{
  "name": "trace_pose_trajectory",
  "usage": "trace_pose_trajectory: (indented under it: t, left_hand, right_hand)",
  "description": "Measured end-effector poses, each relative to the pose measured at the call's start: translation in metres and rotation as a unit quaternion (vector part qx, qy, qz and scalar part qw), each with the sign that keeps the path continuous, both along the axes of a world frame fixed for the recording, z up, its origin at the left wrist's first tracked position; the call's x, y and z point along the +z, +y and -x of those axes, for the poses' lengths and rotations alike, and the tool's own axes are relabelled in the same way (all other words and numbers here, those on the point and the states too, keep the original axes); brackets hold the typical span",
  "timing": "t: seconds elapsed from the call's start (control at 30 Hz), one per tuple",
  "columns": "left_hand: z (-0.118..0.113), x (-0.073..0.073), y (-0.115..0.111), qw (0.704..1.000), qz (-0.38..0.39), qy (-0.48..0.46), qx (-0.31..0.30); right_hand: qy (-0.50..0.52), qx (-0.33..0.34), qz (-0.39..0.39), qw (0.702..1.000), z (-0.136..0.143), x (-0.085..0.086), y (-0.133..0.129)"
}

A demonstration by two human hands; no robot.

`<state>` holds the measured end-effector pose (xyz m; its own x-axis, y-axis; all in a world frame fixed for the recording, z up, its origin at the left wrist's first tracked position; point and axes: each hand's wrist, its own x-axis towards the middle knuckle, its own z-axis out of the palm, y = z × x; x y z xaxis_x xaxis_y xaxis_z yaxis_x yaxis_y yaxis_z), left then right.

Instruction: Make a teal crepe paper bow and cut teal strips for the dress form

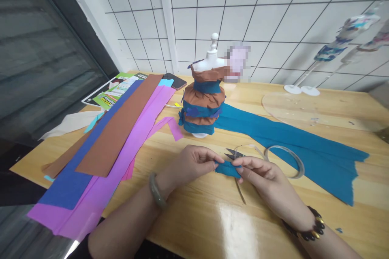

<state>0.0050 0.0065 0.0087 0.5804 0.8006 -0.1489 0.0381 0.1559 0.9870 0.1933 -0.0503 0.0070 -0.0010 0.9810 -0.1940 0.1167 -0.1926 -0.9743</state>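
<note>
Between my two hands is a small piece of teal crepe paper (pixel 227 169), held above the table. My left hand (pixel 197 164) pinches its left end between thumb and fingertips. The right end is pinched by my right hand (pixel 258 174). Just behind the piece lie dark-bladed scissors (pixel 234 153), partly hidden by my right hand. A roll of clear tape (pixel 299 164) rests beyond that hand, partly over a long teal crepe strip (pixel 273 129). Farther back stands a small white mannequin (pixel 212 62) dressed in brown and teal crepe bands.
Brown, blue and purple crepe strips (pixel 118 129) overlap on the left, some past the table edge. A phone (pixel 174 81) and printed sheets (pixel 112 91) lie behind them. Two more small mannequins (pixel 340 40) on stands are at the back right, near a clear round sheet (pixel 282 109).
</note>
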Motion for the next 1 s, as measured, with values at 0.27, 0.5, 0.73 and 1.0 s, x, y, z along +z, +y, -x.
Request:
trace_pose_trajectory:
  t: [0.27,0.5,0.73,1.0]
  left_hand:
    - [0.001,-0.001,0.000,1.000,-0.006,-0.007,-0.003]
    - [0.001,0.003,-0.001,0.998,0.041,-0.035,-0.014]
    - [-0.001,0.000,-0.001,0.999,0.032,-0.037,0.002]
    - [-0.003,-0.004,-0.001,1.000,-0.007,0.001,0.027]
  right_hand:
    - [0.017,0.006,-0.002,1.000,-0.001,-0.002,0.001]
    - [0.030,0.014,0.000,0.999,-0.003,-0.002,-0.002]
    - [0.046,-0.013,-0.008,0.999,0.003,-0.005,0.000]
    - [-0.059,-0.050,-0.055,0.996,0.003,-0.012,-0.002]
